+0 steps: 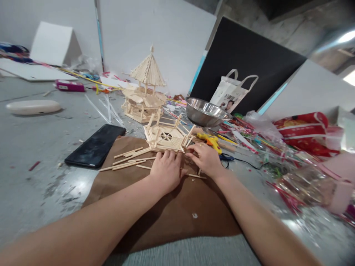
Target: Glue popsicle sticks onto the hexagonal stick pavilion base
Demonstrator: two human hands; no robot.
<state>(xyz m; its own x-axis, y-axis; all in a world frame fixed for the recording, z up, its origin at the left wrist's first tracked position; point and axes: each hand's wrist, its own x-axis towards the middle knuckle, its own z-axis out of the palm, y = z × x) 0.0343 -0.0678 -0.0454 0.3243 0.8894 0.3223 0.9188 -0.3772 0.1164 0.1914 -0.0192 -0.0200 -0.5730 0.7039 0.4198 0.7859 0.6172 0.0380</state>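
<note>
A small hexagonal frame of pale wooden sticks point(168, 136), with short posts standing up from its rim, sits at the far edge of a brown cloth point(172, 214). My left hand point(166, 170) rests against its front side, fingers bent over the near edge. At the front right corner my right hand point(205, 158) is closed, thumb and fingers pinched at the frame; any separate stick in them is too small to make out. Several loose wooden sticks point(129, 164) lie on the cloth left of my left hand. Another stick point(196, 176) lies just below my right hand.
Behind stands a stick pavilion point(144, 99) with a pointed roof. A yellow glue gun point(210, 142) and a metal bowl point(206, 112) are at the right, beside scattered scraps and red packaging point(302, 129). A black phone point(95, 146) lies left, near a white oblong case point(33, 107).
</note>
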